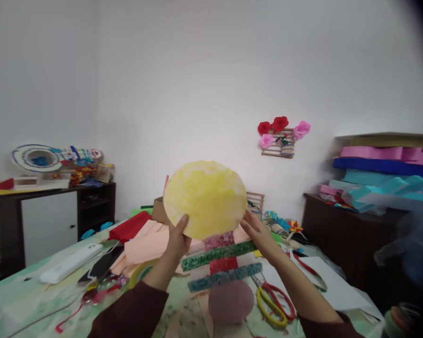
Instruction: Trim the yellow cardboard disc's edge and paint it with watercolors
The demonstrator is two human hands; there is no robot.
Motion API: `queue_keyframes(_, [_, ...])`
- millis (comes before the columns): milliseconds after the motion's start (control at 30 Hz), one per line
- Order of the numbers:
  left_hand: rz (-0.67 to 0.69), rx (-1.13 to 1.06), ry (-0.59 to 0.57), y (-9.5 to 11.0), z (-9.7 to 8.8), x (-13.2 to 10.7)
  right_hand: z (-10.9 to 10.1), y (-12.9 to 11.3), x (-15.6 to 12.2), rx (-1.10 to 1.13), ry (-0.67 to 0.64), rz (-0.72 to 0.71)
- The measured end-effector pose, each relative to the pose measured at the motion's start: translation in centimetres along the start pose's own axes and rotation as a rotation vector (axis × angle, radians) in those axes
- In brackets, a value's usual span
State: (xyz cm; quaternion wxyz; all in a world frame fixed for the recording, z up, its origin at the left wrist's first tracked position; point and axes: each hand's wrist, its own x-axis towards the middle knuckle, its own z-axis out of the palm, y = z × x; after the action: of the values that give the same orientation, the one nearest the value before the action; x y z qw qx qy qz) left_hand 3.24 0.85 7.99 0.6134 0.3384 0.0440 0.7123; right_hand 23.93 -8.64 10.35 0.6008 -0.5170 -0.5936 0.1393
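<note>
I hold up a craft piece in front of me, above the table. Its top is a round yellow painted disc. Below the disc runs a red glittery strip, crossed by a green band and a blue band, ending in a pink round base. My left hand grips the disc's lower left edge, thumb on its front. My right hand holds the disc's right edge, with its fingers behind the rim.
Yellow and red scissors lie on the table by my right forearm. Peach paper sheets, red paper and a white oblong object lie to the left. Dark cabinets stand at left and right; paper flowers hang on the wall.
</note>
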Motion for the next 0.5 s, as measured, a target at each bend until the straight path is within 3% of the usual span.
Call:
queue_keyframes(200, [0.001, 0.012, -0.006, 0.1, -0.3, -2.0, 0.7, -2.4, 0.2, 0.103, -0.178, -0.132])
queue_keyframes(367, [0.006, 0.127, -0.085, 0.7, -0.8, -2.1, 0.8, -3.0, 0.3, 0.109, -0.227, -0.145])
queue_keyframes(500, [0.052, 0.199, -0.129, 0.6, -1.4, -2.4, 1.3, -3.0, 0.7, 0.138, -0.187, -0.129])
